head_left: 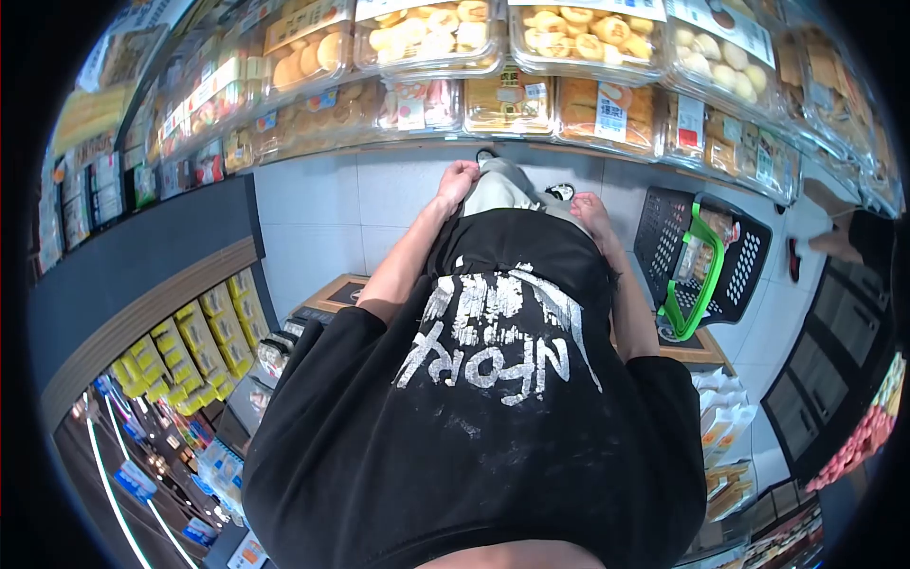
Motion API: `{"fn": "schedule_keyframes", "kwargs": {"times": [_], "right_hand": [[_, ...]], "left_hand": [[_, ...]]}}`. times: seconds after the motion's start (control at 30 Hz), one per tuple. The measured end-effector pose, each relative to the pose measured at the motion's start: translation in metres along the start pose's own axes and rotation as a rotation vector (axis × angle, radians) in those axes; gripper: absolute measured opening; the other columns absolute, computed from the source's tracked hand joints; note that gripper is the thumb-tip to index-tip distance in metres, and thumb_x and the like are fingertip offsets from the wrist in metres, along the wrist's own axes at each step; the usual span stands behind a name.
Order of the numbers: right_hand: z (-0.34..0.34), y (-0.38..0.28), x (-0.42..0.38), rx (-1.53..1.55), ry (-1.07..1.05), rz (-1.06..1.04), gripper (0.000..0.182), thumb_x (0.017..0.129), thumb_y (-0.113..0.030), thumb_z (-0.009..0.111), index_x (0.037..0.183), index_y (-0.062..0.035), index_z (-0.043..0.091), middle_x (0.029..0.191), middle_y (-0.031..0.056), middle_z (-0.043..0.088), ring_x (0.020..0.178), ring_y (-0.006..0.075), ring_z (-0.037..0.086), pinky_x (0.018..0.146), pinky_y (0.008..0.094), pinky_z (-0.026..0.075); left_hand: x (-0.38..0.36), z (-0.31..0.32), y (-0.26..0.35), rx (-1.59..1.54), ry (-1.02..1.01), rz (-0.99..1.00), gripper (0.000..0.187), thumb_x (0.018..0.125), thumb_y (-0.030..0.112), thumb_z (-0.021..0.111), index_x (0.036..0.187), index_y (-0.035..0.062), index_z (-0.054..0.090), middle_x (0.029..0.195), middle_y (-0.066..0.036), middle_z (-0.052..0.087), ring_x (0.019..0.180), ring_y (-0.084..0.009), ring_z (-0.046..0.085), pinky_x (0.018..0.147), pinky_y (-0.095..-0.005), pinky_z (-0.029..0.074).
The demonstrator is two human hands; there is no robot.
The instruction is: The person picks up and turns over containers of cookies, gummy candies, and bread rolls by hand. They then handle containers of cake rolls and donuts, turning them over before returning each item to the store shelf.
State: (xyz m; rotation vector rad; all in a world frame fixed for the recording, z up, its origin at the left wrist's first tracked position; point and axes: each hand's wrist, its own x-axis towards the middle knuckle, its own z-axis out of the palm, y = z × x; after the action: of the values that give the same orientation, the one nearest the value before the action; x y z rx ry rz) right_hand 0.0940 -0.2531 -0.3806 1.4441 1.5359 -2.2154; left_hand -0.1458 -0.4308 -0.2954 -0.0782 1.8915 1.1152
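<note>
My left hand (459,181) is closed, its fingers curled beside the upper leg of my light trousers (504,186). On the other side my right hand (591,212) is also closed, close against the trousers. Whether either hand grips the cloth or something small is hidden. A black shopping basket (749,270) with a green handle (718,270) stands on the floor to the right, apart from my right hand. Packaged food (700,258) lies in it.
Ahead, a shelf holds clear boxes of pastries (431,33), with a lower row of packaged baked goods (607,114). Yellow packages (185,341) hang at the left. Another person's leg (834,245) shows at the far right. Bagged goods (725,417) stand behind on the right.
</note>
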Motion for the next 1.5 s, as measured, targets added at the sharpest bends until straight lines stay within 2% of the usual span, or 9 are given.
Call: {"fn": "schedule_keyframes", "kwargs": {"times": [0.17, 0.27, 0.4, 0.57, 0.77, 1.0, 1.17, 1.33, 1.5], "right_hand": [[0.026, -0.008, 0.013, -0.208, -0.077, -0.096, 0.016, 0.084, -0.013, 0.050, 0.098, -0.0038, 0.050, 0.082, 0.0032, 0.056, 0.065, 0.0087, 0.054, 0.059, 0.0214, 0.044], [0.055, -0.040, 0.006, -0.002, -0.150, -0.010, 0.014, 0.084, -0.013, 0.049, 0.095, -0.0056, 0.051, 0.083, 0.0027, 0.057, 0.067, 0.0096, 0.054, 0.057, 0.0217, 0.042], [0.103, -0.141, -0.042, 0.073, -0.382, -0.126, 0.022, 0.086, -0.014, 0.049, 0.105, -0.0035, 0.049, 0.094, 0.0057, 0.058, 0.083, 0.0130, 0.057, 0.073, 0.0239, 0.044], [0.159, -0.270, -0.113, 0.399, -0.371, -0.376, 0.040, 0.088, -0.019, 0.046, 0.122, -0.0009, 0.037, 0.115, 0.0139, 0.049, 0.106, 0.0209, 0.049, 0.091, 0.0321, 0.039], [0.192, -0.320, -0.119, 0.806, -0.174, -0.373, 0.034, 0.086, -0.017, 0.048, 0.114, -0.0002, 0.041, 0.114, 0.0175, 0.047, 0.111, 0.0269, 0.044, 0.094, 0.0385, 0.039], [0.223, -0.308, -0.126, 0.638, 0.194, -0.403, 0.029, 0.085, -0.022, 0.053, 0.106, -0.0012, 0.050, 0.107, 0.0083, 0.052, 0.102, 0.0173, 0.049, 0.089, 0.0368, 0.043], [0.245, -0.285, -0.146, 0.586, 0.339, -0.418, 0.033, 0.085, -0.019, 0.054, 0.112, -0.0012, 0.049, 0.108, 0.0073, 0.054, 0.098, 0.0137, 0.052, 0.086, 0.0340, 0.043], [0.259, -0.267, -0.177, 0.550, 0.462, -0.475, 0.025, 0.083, -0.016, 0.056, 0.104, -0.0034, 0.054, 0.097, 0.0044, 0.058, 0.094, 0.0124, 0.054, 0.084, 0.0314, 0.043], [0.266, -0.274, -0.202, 0.516, 0.315, -0.656, 0.035, 0.079, -0.012, 0.060, 0.107, -0.0025, 0.042, 0.107, 0.0099, 0.053, 0.095, 0.0152, 0.052, 0.084, 0.0299, 0.043]], "left_hand": [[-0.010, -0.028, -0.014, -0.157, 0.062, 0.015, 0.012, 0.081, 0.008, 0.050, 0.091, 0.0026, 0.054, 0.080, -0.005, 0.058, 0.075, -0.0112, 0.053, 0.071, -0.0229, 0.043], [-0.016, -0.044, -0.014, -0.035, 0.105, 0.048, 0.012, 0.079, 0.007, 0.051, 0.090, 0.0037, 0.055, 0.079, -0.003, 0.058, 0.074, -0.0093, 0.052, 0.068, -0.0210, 0.042], [-0.036, -0.072, 0.032, -0.307, 0.031, 0.221, 0.020, 0.081, 0.007, 0.050, 0.100, 0.0016, 0.052, 0.087, -0.006, 0.059, 0.079, -0.0116, 0.054, 0.072, -0.0228, 0.043], [-0.084, -0.110, 0.148, -0.611, -0.233, 0.372, 0.035, 0.083, 0.012, 0.049, 0.115, -0.0023, 0.043, 0.103, -0.011, 0.055, 0.094, -0.0176, 0.054, 0.085, -0.0287, 0.042], [-0.086, -0.134, 0.207, -0.998, -0.675, 0.234, 0.042, 0.083, 0.014, 0.049, 0.120, -0.0024, 0.038, 0.114, -0.015, 0.048, 0.105, -0.0251, 0.048, 0.091, -0.0349, 0.040], [-0.085, -0.156, 0.201, -0.716, -0.631, 0.189, 0.029, 0.086, 0.018, 0.047, 0.108, 0.0006, 0.047, 0.113, -0.012, 0.051, 0.108, -0.0228, 0.047, 0.094, -0.0352, 0.037], [-0.097, -0.166, 0.201, -0.405, -0.517, 0.240, 0.015, 0.086, 0.020, 0.050, 0.085, 0.0063, 0.055, 0.085, 0.004, 0.054, 0.085, -0.0035, 0.046, 0.082, -0.0226, 0.036], [-0.092, -0.182, 0.185, -0.171, -0.607, 0.349, 0.010, 0.083, 0.010, 0.052, 0.080, 0.0006, 0.055, 0.088, 0.000, 0.055, 0.086, -0.0044, 0.047, 0.076, -0.0199, 0.037], [-0.115, -0.213, 0.196, -0.090, -0.697, 0.535, 0.008, 0.076, 0.001, 0.059, 0.078, -0.0028, 0.052, 0.103, -0.007, 0.051, 0.091, -0.0105, 0.049, 0.078, -0.0230, 0.039]]}}
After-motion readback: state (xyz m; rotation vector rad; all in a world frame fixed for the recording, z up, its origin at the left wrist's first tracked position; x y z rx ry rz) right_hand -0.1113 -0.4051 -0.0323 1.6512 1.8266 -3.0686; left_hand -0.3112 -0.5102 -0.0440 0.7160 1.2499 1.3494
